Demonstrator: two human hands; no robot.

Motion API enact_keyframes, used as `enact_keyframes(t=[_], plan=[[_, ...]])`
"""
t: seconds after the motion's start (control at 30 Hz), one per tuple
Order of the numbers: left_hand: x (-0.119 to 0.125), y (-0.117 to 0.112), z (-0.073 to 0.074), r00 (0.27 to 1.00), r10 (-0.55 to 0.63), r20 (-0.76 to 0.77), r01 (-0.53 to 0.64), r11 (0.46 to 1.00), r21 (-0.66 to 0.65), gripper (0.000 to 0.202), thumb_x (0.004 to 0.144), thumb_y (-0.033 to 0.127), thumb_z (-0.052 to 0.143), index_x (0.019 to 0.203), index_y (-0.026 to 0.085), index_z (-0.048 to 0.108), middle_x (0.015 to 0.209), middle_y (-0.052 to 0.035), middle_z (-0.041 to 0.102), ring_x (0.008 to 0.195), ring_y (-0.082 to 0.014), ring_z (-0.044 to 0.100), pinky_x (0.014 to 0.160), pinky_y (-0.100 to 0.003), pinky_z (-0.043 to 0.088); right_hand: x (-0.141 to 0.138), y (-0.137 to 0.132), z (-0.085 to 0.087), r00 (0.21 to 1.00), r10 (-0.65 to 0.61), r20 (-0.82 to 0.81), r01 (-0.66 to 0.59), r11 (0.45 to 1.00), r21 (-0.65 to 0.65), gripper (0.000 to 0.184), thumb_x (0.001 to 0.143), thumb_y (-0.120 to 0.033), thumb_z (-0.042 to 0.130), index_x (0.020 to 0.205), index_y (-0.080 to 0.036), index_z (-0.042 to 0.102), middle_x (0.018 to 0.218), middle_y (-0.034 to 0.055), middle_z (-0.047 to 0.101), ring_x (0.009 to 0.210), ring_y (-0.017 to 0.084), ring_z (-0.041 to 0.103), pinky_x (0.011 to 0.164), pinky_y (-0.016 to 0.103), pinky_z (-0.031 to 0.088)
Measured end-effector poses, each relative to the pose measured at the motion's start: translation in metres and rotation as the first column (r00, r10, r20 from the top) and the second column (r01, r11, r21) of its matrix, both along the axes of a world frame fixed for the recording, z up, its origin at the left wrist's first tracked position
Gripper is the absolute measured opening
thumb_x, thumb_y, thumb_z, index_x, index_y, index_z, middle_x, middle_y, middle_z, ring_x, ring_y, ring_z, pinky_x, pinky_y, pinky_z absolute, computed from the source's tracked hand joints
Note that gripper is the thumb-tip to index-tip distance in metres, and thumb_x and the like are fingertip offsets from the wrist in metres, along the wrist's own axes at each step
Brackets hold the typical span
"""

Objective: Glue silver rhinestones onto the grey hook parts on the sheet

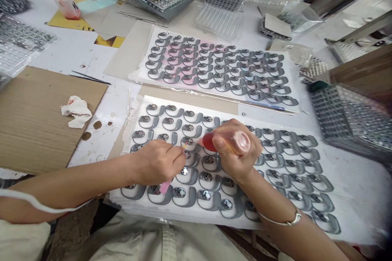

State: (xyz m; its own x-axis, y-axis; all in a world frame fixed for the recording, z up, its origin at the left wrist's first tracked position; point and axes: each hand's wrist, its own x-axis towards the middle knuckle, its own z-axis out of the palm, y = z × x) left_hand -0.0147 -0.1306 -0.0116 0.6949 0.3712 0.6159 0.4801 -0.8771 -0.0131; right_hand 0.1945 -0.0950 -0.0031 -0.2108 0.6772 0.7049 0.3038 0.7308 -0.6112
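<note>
My left hand [161, 161] is closed in a pinch on a thin pink stick [165, 186], its tip touching a grey metal piece [189, 142] on the near white sheet [352, 195]. My right hand [235, 153] is wrapped round a small clear bottle of red liquid [228, 140], tilted with its nozzle pointing left toward the stick's tip. Rows of grey curved metal pieces with round studs cover the sheet under both hands.
A second sheet of grey pieces [220, 67] lies behind. A brown cardboard [36, 118] with a crumpled stained tissue [76, 110] is at left. Another red-liquid bottle [65, 2] stands far left. Clear blister trays [352, 118] sit at right and back.
</note>
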Motion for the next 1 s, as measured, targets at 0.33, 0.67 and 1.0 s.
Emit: enact_keyframes(t=[0.33, 0.67, 1.0], plan=[[-0.019, 0.012, 0.011, 0.993, 0.069, 0.097, -0.05, 0.982, -0.179, 0.012, 0.084, 0.009, 0.05, 0.08, 0.014, 0.06, 0.074, -0.0037, 0.068, 0.064, -0.0128, 0.064, 0.059, -0.022, 0.055, -0.001, -0.003, 0.0, 1.0, -0.007, 0.009, 0.007, 1.0, 0.013, 0.006, 0.082, -0.016, 0.066, 0.078, -0.019, 0.062, 0.065, 0.0005, 0.062, 0.058, 0.013, 0.054, 0.053, 0.03, 0.046], [-0.021, 0.014, 0.01, 0.991, 0.088, 0.1, -0.069, 0.982, -0.176, 0.012, 0.083, 0.009, 0.05, 0.082, 0.015, 0.061, 0.073, -0.0032, 0.068, 0.062, -0.0125, 0.064, 0.058, -0.022, 0.055, -0.001, -0.002, 0.001, 1.0, -0.011, 0.006, 0.011, 1.0, 0.013, 0.005, 0.081, -0.016, 0.066, 0.078, -0.019, 0.063, 0.065, 0.001, 0.063, 0.058, 0.014, 0.055, 0.053, 0.03, 0.045], [-0.021, 0.016, 0.008, 0.986, 0.104, 0.127, -0.086, 0.986, -0.146, 0.014, 0.085, 0.01, 0.049, 0.08, 0.014, 0.062, 0.07, -0.0022, 0.068, 0.06, -0.012, 0.064, 0.057, -0.022, 0.056, -0.001, -0.002, -0.001, 1.0, 0.01, -0.001, -0.01, 1.0, 0.016, 0.004, 0.082, -0.016, 0.065, 0.081, -0.019, 0.063, 0.066, 0.0011, 0.064, 0.057, 0.014, 0.055, 0.053, 0.031, 0.046]])
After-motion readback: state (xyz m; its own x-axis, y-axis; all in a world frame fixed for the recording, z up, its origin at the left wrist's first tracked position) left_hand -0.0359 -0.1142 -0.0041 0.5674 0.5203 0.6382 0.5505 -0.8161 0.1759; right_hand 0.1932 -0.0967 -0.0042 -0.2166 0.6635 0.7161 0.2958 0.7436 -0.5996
